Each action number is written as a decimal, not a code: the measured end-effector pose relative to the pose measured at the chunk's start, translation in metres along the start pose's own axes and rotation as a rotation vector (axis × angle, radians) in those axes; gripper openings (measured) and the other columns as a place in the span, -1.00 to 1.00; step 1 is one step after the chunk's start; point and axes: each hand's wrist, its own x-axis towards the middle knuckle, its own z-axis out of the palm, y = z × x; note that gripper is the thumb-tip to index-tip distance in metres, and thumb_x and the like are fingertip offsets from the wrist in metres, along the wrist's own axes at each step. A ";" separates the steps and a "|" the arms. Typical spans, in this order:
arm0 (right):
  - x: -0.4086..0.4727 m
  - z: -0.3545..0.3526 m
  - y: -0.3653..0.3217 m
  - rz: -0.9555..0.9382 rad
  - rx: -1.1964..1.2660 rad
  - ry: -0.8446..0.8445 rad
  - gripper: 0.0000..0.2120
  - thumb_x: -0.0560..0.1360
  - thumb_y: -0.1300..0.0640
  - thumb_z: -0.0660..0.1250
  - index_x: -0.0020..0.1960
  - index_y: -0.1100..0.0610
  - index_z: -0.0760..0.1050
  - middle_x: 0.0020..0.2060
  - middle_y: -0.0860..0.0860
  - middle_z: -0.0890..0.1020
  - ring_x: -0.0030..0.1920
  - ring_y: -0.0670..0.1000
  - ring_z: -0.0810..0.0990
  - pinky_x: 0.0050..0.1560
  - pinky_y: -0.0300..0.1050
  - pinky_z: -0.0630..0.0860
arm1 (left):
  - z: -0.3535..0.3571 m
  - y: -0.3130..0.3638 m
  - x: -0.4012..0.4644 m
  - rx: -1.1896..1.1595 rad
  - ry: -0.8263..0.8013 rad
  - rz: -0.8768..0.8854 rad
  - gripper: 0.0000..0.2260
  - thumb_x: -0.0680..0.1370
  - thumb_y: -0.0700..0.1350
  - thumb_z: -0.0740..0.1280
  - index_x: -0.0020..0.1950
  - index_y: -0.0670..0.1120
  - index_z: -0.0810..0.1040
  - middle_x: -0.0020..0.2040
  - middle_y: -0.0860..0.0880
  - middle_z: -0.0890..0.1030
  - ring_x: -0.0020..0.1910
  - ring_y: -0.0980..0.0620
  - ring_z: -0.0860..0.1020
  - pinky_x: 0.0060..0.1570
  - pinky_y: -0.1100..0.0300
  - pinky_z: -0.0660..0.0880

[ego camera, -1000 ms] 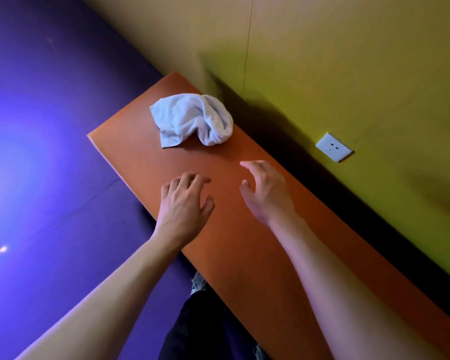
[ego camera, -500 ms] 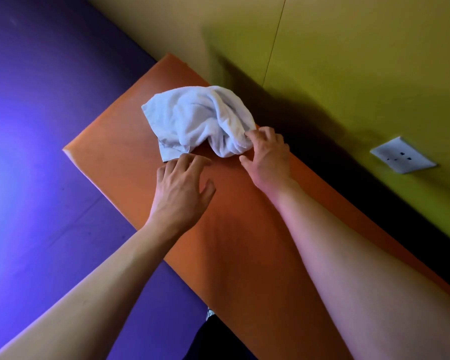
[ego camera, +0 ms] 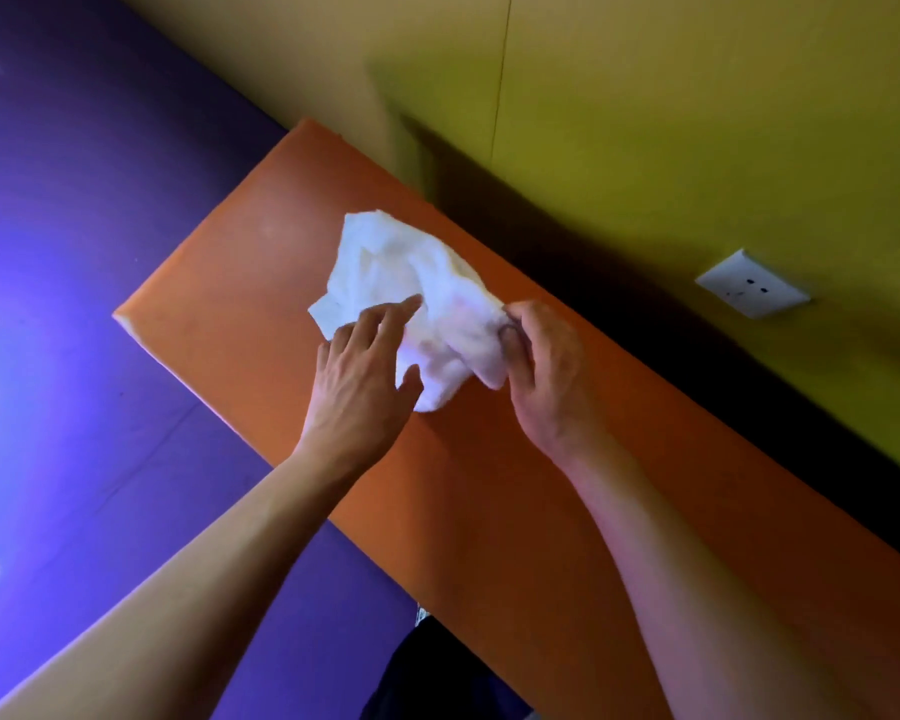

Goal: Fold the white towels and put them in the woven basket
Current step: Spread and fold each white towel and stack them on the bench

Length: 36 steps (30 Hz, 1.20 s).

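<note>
From my head camera I look down on a long orange tabletop (ego camera: pixel 515 511), flat and matte, with a pale, slightly rounded edge at its far-left corner. It runs along a smooth yellow-green wall (ego camera: pixel 671 122) marked by one thin vertical seam, and a white rectangular wall socket (ego camera: pixel 752 291) sits on that wall, well apart from my hands. To the left of the table the floor (ego camera: pixel 74 304) is a smooth purple surface with a soft glare on it.

The white towel (ego camera: pixel 406 283) lies crumpled on the tabletop near its far end, soft and nubby like terry cloth, bunched into an uneven lump with one flat corner sticking out to the left. It is bright enough in the light that I can hardly make out its folds.

My left hand (ego camera: pixel 365 387) rests against the towel's near-left side, the fingers fairly straight and slightly spread, the forefinger laid across the cloth and the thumb touching the lower edge of the bundle. My right hand (ego camera: pixel 546 376) is at the towel's right side with its fingers curled in; the thumb and forefinger appear to pinch a fold of the cloth, though the bunched fabric hides part of that hold. Both bare forearms reach in from the bottom of the view.
</note>
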 end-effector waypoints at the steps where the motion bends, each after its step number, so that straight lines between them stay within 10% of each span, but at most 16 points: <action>1: -0.011 -0.011 -0.005 0.046 0.078 -0.027 -0.88 0.68 0.18 0.20 0.09 0.18 0.50 -0.09 -0.01 0.60 -0.10 0.02 0.55 -0.07 0.02 0.52 | 0.001 0.007 -0.004 0.016 -0.058 0.044 -0.30 0.50 -0.03 0.45 0.58 0.12 0.23 0.48 0.00 0.38 0.34 -0.14 0.39 0.28 -0.05 0.35; 4: -0.042 -0.043 -0.016 0.173 0.205 -0.013 -0.83 0.67 0.16 0.16 0.17 0.18 0.49 -0.03 -0.05 0.60 -0.05 -0.04 0.58 -0.07 -0.10 0.53 | 0.010 0.032 -0.022 -0.013 -0.246 0.133 -0.39 0.47 0.03 0.46 0.49 0.19 0.32 0.35 0.07 0.50 0.33 -0.10 0.40 0.21 -0.02 0.38; 8: -0.079 -0.095 -0.023 0.354 0.269 0.021 -0.80 0.67 0.13 0.18 0.19 0.21 0.46 0.04 -0.02 0.58 0.01 -0.11 0.54 0.06 -0.05 0.53 | 0.018 0.076 -0.057 -0.138 -0.228 0.174 -0.89 0.55 -0.02 0.34 0.04 0.00 0.50 -0.21 0.08 0.54 -0.15 -0.12 0.52 -0.15 0.02 0.36; 11: -0.111 -0.145 -0.031 0.465 0.383 -0.061 -0.46 0.45 -0.16 0.45 0.33 0.02 0.38 0.23 -0.01 0.52 0.19 -0.12 0.53 0.19 -0.23 0.49 | 0.014 0.110 -0.092 -0.271 -0.185 0.216 -0.86 0.55 -0.03 0.30 -0.01 -0.08 0.51 -0.20 0.02 0.54 -0.20 -0.07 0.46 -0.23 0.00 0.38; 14: -0.152 -0.197 -0.034 0.367 0.121 -0.235 -0.18 0.34 0.03 0.59 0.49 -0.08 0.28 0.25 0.01 0.39 0.23 -0.08 0.44 0.23 -0.23 0.44 | 0.004 0.140 -0.132 -0.283 -0.167 0.259 -0.90 0.58 -0.07 0.32 0.00 -0.10 0.50 -0.18 0.07 0.49 -0.18 0.01 0.41 -0.21 0.15 0.25; 20: -0.222 -0.296 -0.059 0.477 0.072 -0.186 -0.44 0.42 0.14 0.53 0.35 -0.04 0.40 0.19 -0.05 0.56 0.13 0.00 0.57 0.13 0.02 0.57 | -0.023 0.198 -0.199 -0.159 -0.118 0.331 -0.79 0.58 0.07 0.20 0.06 -0.02 0.51 -0.13 0.02 0.54 -0.17 -0.12 0.45 -0.10 -0.06 0.42; 31: -0.297 -0.402 -0.147 0.852 1.165 0.296 -0.80 0.49 0.19 0.48 0.08 0.18 0.57 -0.04 0.17 0.64 -0.04 0.09 0.63 0.01 -0.05 0.58 | -0.096 0.324 -0.299 -0.289 0.103 0.293 -0.68 0.60 -0.12 0.27 0.36 0.03 0.47 0.22 -0.05 0.49 0.14 -0.16 0.51 0.19 -0.11 0.46; 36: -0.311 -0.430 -0.175 1.024 1.338 0.493 -0.89 0.54 0.22 0.35 0.01 0.24 0.59 -0.08 0.17 0.66 -0.11 0.08 0.66 -0.26 -0.13 0.63 | -0.116 0.368 -0.378 -0.534 -0.227 0.514 -0.65 0.58 -0.01 0.30 0.38 0.05 0.45 0.27 0.14 0.52 0.21 0.11 0.51 0.19 0.13 0.48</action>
